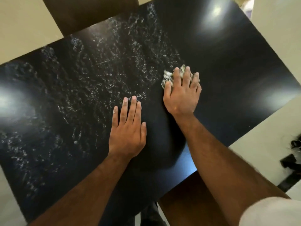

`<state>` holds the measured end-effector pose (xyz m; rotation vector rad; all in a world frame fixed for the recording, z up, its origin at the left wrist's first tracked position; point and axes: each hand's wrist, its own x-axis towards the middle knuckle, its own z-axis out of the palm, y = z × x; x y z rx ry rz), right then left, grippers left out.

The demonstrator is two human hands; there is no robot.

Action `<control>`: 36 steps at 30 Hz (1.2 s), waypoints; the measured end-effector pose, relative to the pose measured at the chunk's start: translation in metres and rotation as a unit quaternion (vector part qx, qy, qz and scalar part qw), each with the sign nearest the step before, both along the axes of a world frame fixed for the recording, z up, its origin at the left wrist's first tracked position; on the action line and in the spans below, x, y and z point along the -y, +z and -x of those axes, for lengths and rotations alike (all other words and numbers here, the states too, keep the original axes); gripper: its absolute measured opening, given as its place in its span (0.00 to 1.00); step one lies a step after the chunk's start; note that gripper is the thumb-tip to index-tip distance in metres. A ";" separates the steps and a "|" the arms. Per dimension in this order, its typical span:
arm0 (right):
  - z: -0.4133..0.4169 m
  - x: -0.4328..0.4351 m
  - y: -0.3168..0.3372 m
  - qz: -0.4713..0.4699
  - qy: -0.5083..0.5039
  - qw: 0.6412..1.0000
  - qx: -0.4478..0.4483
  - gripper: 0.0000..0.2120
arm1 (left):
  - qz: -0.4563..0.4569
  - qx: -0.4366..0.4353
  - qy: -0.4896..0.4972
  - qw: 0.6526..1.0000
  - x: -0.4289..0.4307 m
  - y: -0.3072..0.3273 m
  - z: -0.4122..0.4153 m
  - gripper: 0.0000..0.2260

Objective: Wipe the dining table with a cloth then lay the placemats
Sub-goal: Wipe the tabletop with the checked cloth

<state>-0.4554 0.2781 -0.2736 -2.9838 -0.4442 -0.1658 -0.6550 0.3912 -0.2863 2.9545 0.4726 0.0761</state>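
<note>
A glossy black dining table (228,66) fills the view. White dusty smears (114,66) cover its left and middle part, while the right part is dark and shiny. My right hand (182,93) presses a crumpled light cloth (167,75) onto the tabletop, fingers spread and bent over it, at the border between the smeared and shiny areas. My left hand (128,128) lies flat on the table with straight fingers, holding nothing, a little nearer to me and left of the right hand. No placemats are in view.
A dark brown chair (84,12) stands at the table's far side, and another brown seat (192,206) sits below the near edge. Beige floor surrounds the table. Black objects (291,159) lie on the floor at the right.
</note>
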 end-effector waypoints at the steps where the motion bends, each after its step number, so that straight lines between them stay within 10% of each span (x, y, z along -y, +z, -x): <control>1: -0.002 -0.009 -0.001 -0.001 0.015 1.000 0.002 0.30 | 0.001 0.003 0.000 1.000 0.001 -0.001 0.000 0.33; 10: 0.108 -0.005 0.000 0.019 0.222 0.974 -0.036 0.30 | 0.038 0.062 0.055 0.996 -0.002 0.010 0.017 0.32; 20: 0.102 0.013 0.005 0.005 -0.005 1.000 -0.008 0.37 | -0.007 0.008 0.171 0.985 -0.014 0.001 0.171 0.33; 30: 0.221 -0.019 0.000 0.011 0.275 0.960 -0.059 0.36 | -0.007 0.025 0.194 0.981 -0.012 0.000 0.180 0.32; 36: 0.209 0.047 0.006 0.065 0.202 0.974 -0.080 0.39 | 0.008 -0.002 0.239 0.971 -0.024 -0.001 0.231 0.33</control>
